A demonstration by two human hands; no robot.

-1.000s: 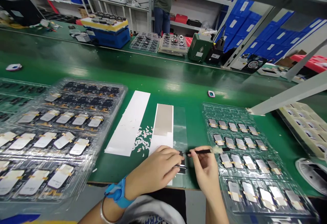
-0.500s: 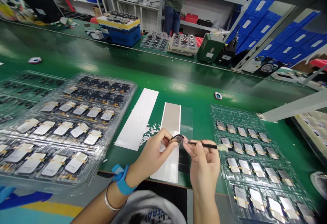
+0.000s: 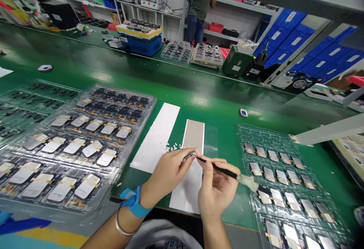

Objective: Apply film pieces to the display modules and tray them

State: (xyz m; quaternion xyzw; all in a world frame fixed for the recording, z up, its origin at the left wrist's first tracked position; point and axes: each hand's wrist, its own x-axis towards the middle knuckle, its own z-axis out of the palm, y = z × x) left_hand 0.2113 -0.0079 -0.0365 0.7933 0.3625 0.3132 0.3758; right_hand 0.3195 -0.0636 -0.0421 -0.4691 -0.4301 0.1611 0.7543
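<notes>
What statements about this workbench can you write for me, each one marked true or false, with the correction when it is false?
1. The right hand holds a thin black tool with a fluffy white tip. True.
2. The blue wristband is on the right wrist. False: it is on the left wrist, with a metal bangle beside it.
3. The left hand holds nothing. False: its fingers pinch a small dark and silver piece.
4. The clear tray right of the hands holds rows of flat parts. True.
</notes>
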